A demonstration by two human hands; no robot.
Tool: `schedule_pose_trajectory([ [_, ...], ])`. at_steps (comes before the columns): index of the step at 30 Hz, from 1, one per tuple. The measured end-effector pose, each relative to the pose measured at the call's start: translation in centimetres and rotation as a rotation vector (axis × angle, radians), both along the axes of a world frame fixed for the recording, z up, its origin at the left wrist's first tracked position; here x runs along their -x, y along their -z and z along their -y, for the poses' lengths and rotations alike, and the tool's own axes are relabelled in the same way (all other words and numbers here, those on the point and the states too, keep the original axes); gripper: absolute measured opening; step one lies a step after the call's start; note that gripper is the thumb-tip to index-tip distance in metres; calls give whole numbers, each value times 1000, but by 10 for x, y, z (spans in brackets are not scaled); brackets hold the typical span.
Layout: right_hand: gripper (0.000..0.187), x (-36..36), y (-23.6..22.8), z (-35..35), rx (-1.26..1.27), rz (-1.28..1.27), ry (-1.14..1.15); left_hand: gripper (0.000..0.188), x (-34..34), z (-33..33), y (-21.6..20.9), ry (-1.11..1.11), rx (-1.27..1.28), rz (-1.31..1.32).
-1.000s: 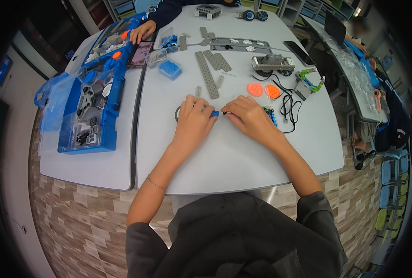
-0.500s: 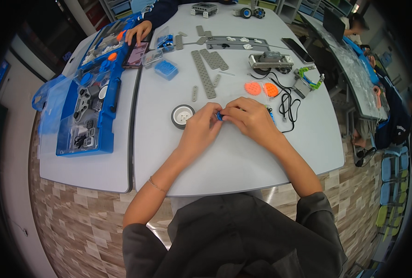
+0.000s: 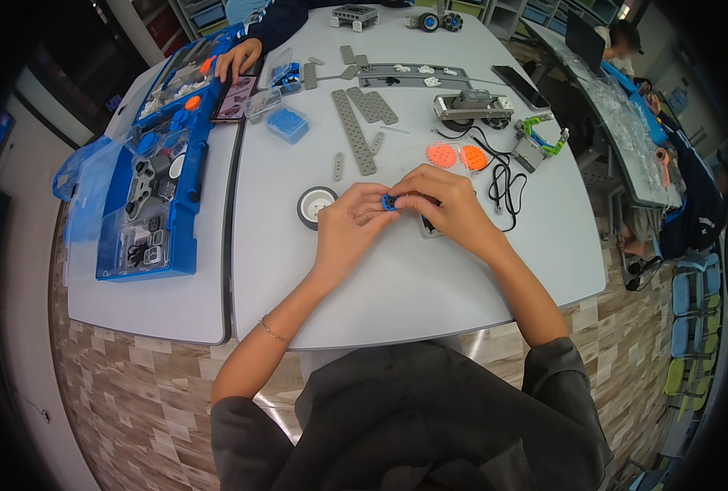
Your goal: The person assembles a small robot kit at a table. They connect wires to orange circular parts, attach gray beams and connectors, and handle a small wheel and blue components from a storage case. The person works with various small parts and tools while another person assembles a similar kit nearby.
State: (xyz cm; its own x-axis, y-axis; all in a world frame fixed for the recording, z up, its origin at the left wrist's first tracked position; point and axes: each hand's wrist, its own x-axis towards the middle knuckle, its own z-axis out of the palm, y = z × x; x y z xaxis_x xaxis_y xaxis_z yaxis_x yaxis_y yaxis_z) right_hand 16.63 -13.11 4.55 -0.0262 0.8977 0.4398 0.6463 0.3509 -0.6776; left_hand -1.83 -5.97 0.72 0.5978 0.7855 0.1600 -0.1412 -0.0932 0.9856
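Both forearms are coming up from the lower middle of the frame and converging just above the centre, over the pale grey worktop [image 3: 429, 286]. The left hand [image 3: 349, 229] is reaching in from the lower left with its fingers curled, pinching the left side of a small blue part [image 3: 389, 201]. The right hand [image 3: 444, 204] is arching over from the right, its fingers bent and closing on the same part from above and the right, so both hands are gripping it between their fingertips. The blue part is sitting just above centre frame, held a little over the worktop; it is too small and too covered to tell its long axis or which way it is pointing.

Just left of the left hand, a grey wheel [image 3: 315, 204] is lying flat. Farther up, two orange discs [image 3: 455, 156] are lying beside a black cable [image 3: 504, 184]. Long grey perforated beams [image 3: 354, 141] are running toward the upper part of the frame. At the left a blue parts case [image 3: 147, 221] is lying open, and at its upper end another person's hand [image 3: 237, 59] is resting.
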Motion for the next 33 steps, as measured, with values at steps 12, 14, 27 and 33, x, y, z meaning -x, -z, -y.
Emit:
schedule_pose_trajectory([
  [12, 24, 3, -8, 0, 280, -242, 84, 36, 1, 0, -1, 33, -69, -12],
  [14, 23, 3, -7, -1, 305, -269, 85, 36, 1, 0, 0, 31, -78, -12],
  [27, 14, -1, -10, 0, 351, -346, 81, 32, -2, -1, 6, 18, -47, 50],
  [33, 13, 1, -9, 3, 50, -16, 43, 31, -3, -1, 5, -13, -66, 37],
])
